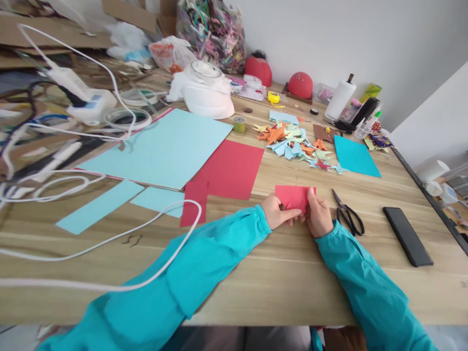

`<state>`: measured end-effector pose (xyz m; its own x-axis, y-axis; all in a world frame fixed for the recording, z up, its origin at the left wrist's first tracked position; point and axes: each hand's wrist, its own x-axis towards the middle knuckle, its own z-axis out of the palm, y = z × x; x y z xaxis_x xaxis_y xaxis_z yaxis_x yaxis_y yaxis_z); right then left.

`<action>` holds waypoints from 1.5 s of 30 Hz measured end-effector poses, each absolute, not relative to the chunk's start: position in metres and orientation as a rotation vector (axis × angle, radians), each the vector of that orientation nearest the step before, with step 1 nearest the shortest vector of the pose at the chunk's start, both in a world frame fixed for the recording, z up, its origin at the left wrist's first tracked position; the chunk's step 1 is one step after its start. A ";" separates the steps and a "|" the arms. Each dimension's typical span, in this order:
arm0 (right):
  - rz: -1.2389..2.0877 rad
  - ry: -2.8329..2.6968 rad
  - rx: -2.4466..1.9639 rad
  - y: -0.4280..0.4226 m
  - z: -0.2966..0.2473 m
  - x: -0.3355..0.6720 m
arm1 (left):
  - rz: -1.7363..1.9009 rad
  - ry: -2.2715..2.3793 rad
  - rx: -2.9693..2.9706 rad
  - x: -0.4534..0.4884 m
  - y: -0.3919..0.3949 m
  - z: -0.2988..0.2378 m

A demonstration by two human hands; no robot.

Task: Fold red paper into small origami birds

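Note:
A small folded piece of red paper point(292, 195) lies on the wooden table point(256, 273) right in front of me. My left hand point(278, 211) pinches its lower left edge, fingers closed on it. My right hand point(319, 214) grips its right edge with the thumb on top. Both arms wear teal sleeves. Black scissors point(348, 214) lie just right of my right hand, apart from it.
A black phone point(407, 236) lies at the right. Red sheets point(230, 168) and light blue sheets point(164, 148) cover the left middle. A heap of folded paper shapes point(294, 141) and a teal sheet point(354, 156) sit behind. White cables point(109, 243) loop at left.

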<state>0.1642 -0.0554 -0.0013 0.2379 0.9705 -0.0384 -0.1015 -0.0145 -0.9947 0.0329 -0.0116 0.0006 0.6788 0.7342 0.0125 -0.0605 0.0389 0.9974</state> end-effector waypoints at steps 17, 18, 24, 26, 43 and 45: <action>1.093 -1.003 -1.217 -0.055 -0.006 0.166 | 0.765 0.805 1.166 0.029 -0.007 0.011; 1.103 -1.023 -1.234 -0.055 -0.006 0.167 | 0.762 0.804 1.165 0.028 -0.006 0.011; 1.071 -1.125 -1.265 -0.056 -0.007 0.168 | 0.779 0.782 1.087 0.029 -0.008 0.010; 1.073 -1.132 -1.261 -0.056 -0.007 0.169 | 0.799 0.774 1.071 0.030 -0.009 0.009; 1.050 -1.099 -1.291 -0.058 -0.002 0.167 | 0.914 0.660 0.882 0.033 0.003 0.000; 1.049 -1.055 -1.299 -0.058 -0.003 0.167 | 0.901 0.660 0.887 0.032 0.002 0.003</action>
